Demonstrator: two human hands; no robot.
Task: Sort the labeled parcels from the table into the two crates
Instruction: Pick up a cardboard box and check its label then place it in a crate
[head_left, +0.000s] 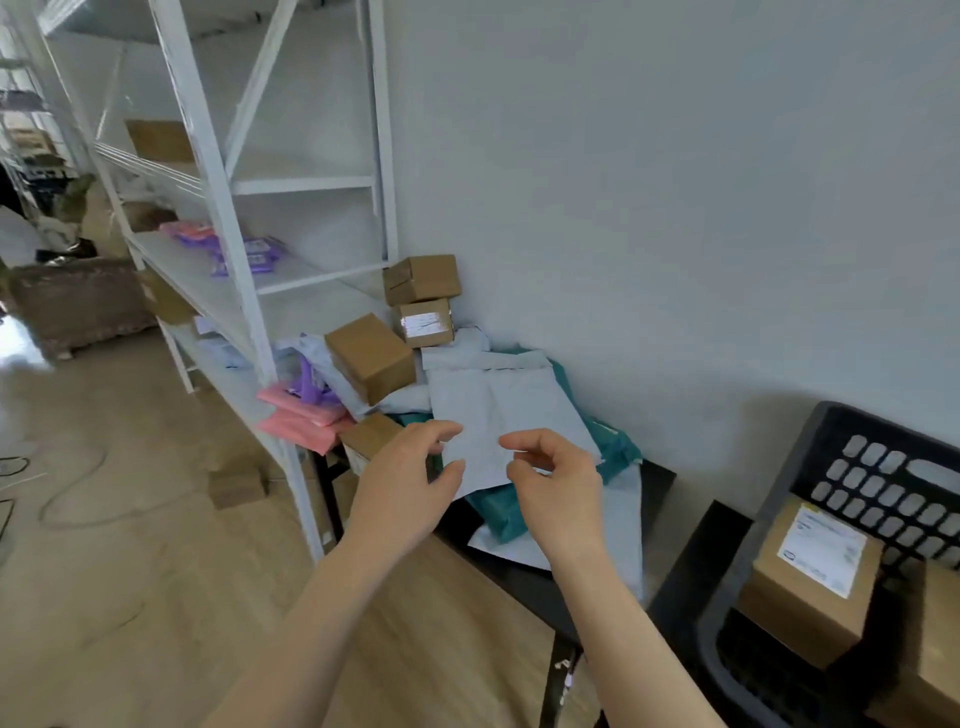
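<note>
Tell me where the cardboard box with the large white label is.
Head view, lower right: the labeled box sits inside the black crate, next to another brown box.

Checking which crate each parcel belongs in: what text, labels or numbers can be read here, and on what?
No text is readable.
White label on the box in the crate: printed, too blurred.
Taped label on the wall box: glare, unreadable.
Pack labels on the purple packs: too small.
Mailer: no print shows.
</note>
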